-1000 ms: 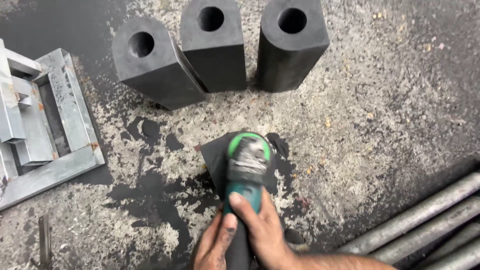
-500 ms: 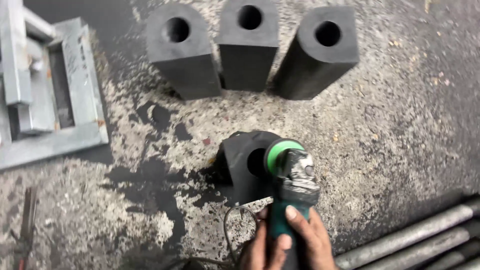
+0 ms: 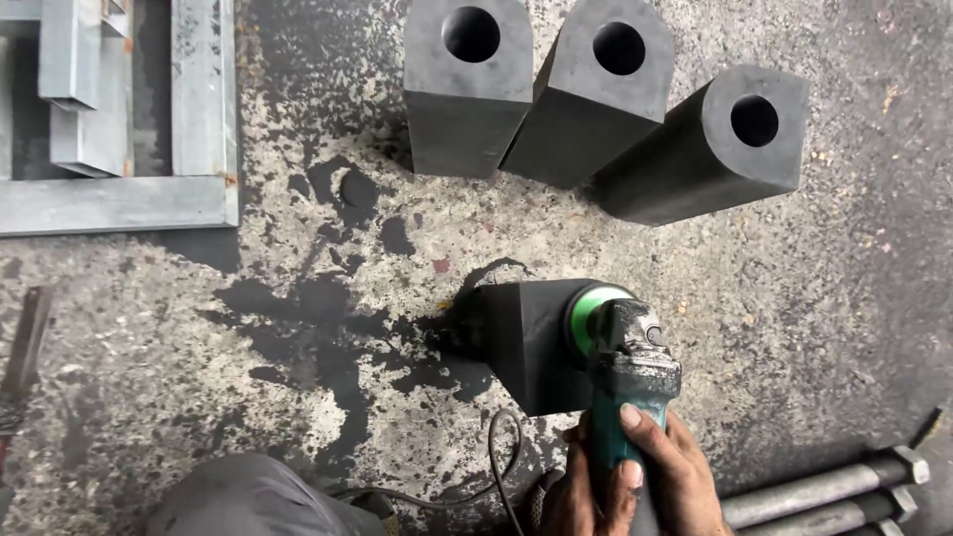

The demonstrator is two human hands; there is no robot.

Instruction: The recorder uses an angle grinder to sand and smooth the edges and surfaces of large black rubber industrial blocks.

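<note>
Rough concrete floor (image 3: pixel 794 328), speckled grey and stained with black patches, fills the head view, the only one there is. Both hands sit at the bottom edge, close together on the green body of an angle grinder (image 3: pixel 625 387). The right hand (image 3: pixel 680 476) wraps the handle from the right with its thumb lying up along the green casing; the left hand (image 3: pixel 586 491) closes on the same handle from the left, so the two are clamped on the tool and touching each other. The grinder's grey head and green guard rest against the top face of a dark block (image 3: pixel 531 342) lying on the floor just ahead and to the left of the hands; the tool hides that face, so I cannot tell what the disc touches. A thin black cable (image 3: pixel 496 467) loops on the floor just left of the hands. Well ahead of them stand three more dark blocks (image 3: pixel 596 99) in a row, each with a round hole in its top, the rightmost one tilted over. Far ahead and to the left lies a grey steel frame (image 3: pixel 119 199). Just right of the hands, grey steel bolts (image 3: pixel 824 491) lie side by side. A grey-clothed knee (image 3: pixel 248 496) shows at the bottom left.
</note>
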